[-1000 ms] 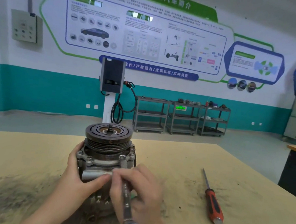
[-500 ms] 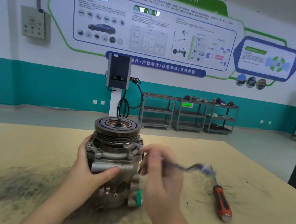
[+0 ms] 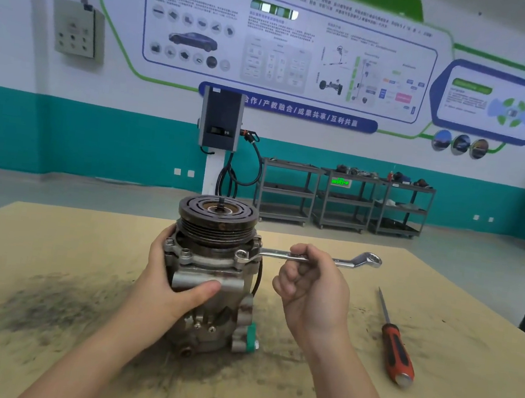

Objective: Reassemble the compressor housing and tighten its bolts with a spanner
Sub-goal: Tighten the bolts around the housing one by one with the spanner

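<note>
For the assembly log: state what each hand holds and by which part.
The right hand grips the spanner at mid-shank, one ring end on a housing bolt. The left hand holds the compressor by its body's left side, thumb across the front.

Compressor (image 3: 210,277) stands upright mid-counter (image 3: 55,242), pulley face up, on a dark grimy smear. Left hand (image 3: 164,285) wraps its left side, thumb across the front housing. Right hand (image 3: 313,288) grips the spanner (image 3: 308,257) mid-shaft, held level; its near ring end sits on a bolt at the housing's upper right flange. Red-handled screwdriver (image 3: 396,349) lies toward the counter's right edge, well apart. Shelving carts (image 3: 345,201) stand by the far wall.
</note>
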